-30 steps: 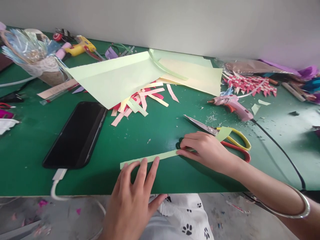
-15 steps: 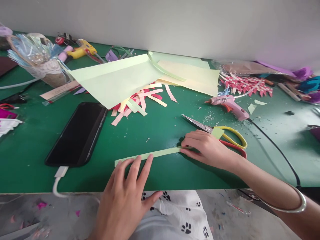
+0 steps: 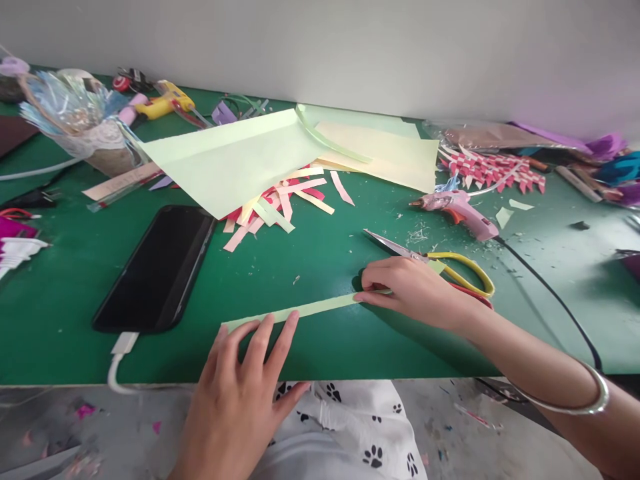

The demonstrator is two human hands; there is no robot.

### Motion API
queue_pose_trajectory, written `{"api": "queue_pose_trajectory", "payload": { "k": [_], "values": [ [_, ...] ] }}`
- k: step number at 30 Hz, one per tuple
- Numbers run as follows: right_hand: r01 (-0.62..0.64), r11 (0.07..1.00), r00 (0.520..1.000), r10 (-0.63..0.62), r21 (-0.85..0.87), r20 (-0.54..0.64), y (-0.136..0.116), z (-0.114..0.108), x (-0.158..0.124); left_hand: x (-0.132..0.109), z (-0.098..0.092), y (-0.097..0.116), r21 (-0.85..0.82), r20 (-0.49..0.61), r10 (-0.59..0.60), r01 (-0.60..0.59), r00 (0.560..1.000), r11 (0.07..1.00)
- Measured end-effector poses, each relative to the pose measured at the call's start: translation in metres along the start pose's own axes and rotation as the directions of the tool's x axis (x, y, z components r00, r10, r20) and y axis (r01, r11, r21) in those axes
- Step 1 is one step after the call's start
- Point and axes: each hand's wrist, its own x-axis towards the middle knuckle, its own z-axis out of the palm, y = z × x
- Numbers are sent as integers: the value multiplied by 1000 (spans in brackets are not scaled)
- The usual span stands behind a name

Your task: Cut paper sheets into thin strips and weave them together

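A long pale green paper strip [image 3: 320, 307] lies flat on the green table [image 3: 325, 347] near its front edge. My left hand [image 3: 240, 393] rests open with its fingertips pressed on the strip's left end. My right hand [image 3: 415, 290] pinches the strip's right end between thumb and fingers. A silver bangle [image 3: 575, 400] circles my right forearm. Just behind my right hand lie scissors [image 3: 440, 263] with yellow and red handles, blades pointing left.
A black phone [image 3: 157, 267] on a white cable lies to the left. Large pale green and yellow sheets [image 3: 280, 153] cover a heap of coloured strips [image 3: 280, 200]. A pink glue gun [image 3: 457, 210] with a black cord lies right. Craft clutter lines the back and both sides.
Both hands and the strip have shifted slightly to the left along the table's front edge. The grip on each end looks the same.
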Motion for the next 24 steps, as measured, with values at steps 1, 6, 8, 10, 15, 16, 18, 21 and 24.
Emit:
{"api": "queue_pose_trajectory", "payload": {
  "k": [1,6,8,10,15,16,18,21,24],
  "values": [
    [-7,1000,1000,7,-2,9,-1,-1,1,0,0,0,0,-1,3,-3,1000,1000],
    [31,999,999,-31,32,-12,1,-1,-1,0,-2,-1,0,30,-8,8,1000,1000],
    [62,996,997,-58,63,-54,5,0,-5,-1,-3,-2,3,52,-24,24,998,1000],
    [78,993,992,-69,89,-105,9,1,-10,-2,-2,-5,5,58,-25,24,998,1000],
    [102,991,980,-86,83,-182,17,6,-17,-4,0,-12,-6,22,18,-18,1000,1000],
    [98,993,979,-85,63,-185,17,7,-17,-4,0,-13,-9,21,18,-18,1000,1000],
    [82,997,980,-78,15,-183,18,8,-16,-3,-2,-13,-20,24,12,-11,1000,1000],
    [57,997,986,-63,-46,-155,18,6,-14,-2,-4,-13,-29,30,10,-10,1000,1000],
    [31,997,993,-40,-78,-111,17,3,-12,-3,-4,-13,-24,44,12,-10,999,1000]
  ]
}}
